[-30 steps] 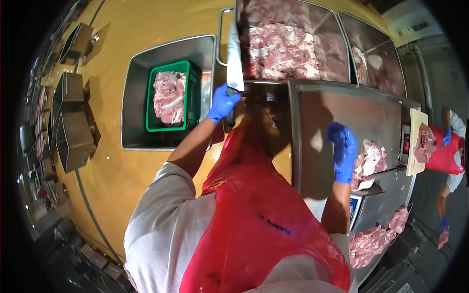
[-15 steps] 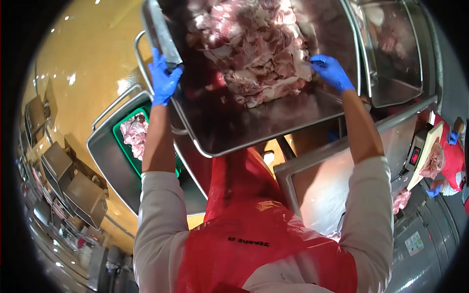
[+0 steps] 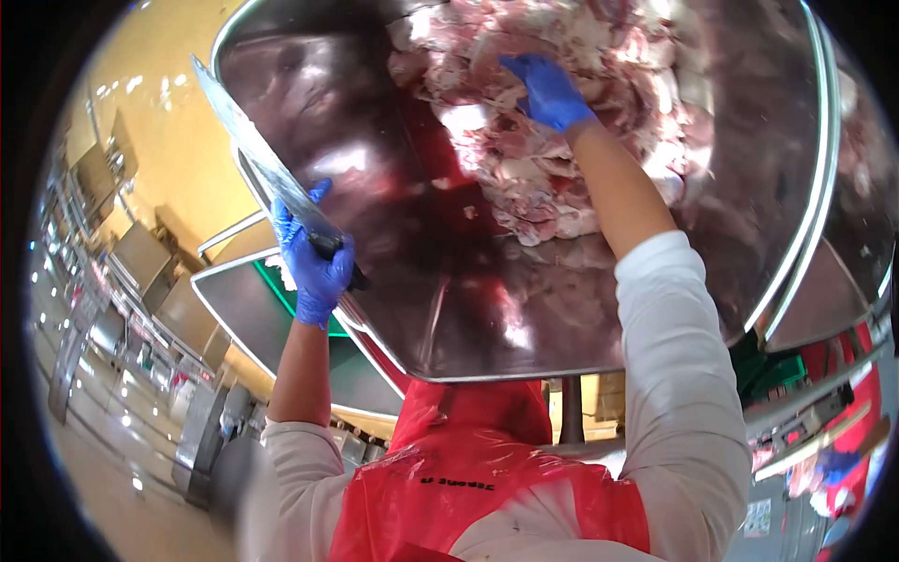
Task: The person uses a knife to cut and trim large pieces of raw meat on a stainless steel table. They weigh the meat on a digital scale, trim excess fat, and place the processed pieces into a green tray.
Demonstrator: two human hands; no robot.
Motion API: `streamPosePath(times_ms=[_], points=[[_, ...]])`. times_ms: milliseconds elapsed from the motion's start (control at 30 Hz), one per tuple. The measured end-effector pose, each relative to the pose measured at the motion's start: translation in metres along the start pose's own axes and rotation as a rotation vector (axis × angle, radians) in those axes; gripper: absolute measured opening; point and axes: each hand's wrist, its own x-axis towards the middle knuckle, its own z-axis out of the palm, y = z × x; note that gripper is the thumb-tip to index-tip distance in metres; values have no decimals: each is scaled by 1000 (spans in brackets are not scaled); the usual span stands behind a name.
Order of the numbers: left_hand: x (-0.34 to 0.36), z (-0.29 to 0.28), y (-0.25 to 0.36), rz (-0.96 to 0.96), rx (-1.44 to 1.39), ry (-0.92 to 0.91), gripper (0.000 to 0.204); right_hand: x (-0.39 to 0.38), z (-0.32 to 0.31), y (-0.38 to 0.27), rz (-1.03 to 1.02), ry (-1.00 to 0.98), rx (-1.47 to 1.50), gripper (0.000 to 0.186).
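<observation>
We have our left hand (image 3: 314,262), in a blue glove, closed tight around the black handle of a large knife (image 3: 257,159). The broad steel blade runs up and away from the fist, lying along the left rim of the big stainless steel tray (image 3: 393,244), and the knuckles press against that same rim. Our right hand (image 3: 548,89), also in a blue glove, reaches far into the tray with the fingers spread and curled down into the heap of raw meat pieces (image 3: 552,178); it presses on the meat, and we cannot tell whether it has actually closed on a piece.

The meat, pale pink with white fat, is piled in the upper right part of the tray, while the lower left of the tray's floor is bare metal, wet and streaked red. The tray itself fills most of the view above us, tipped with its near rim just over our red plastic apron (image 3: 468,487). Our white sleeves (image 3: 684,375) come up on either side of it.

Below the tray's left rim sits a second steel bin (image 3: 243,300) with a strip of green crate (image 3: 281,286) showing inside it, on a yellow floor (image 3: 159,122). Right of the tray, another person in red (image 3: 847,421) stands at a steel counter.
</observation>
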Motion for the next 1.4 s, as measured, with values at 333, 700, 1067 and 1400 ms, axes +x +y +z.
streamPosePath(times_ms=[333,700,1067,1400], points=[[-3,0,-8,106,114,-8,17,60,52,-14,-56,-123,-535,22],[-3,-2,-6,119,70,3,54,-104,-45,109,524,-211,-334,25],[1,-4,-4,93,62,30,46,-44,28,142,747,21,198,115],[-3,-1,0,124,72,65,35,-122,53,73,773,126,1371,91]])
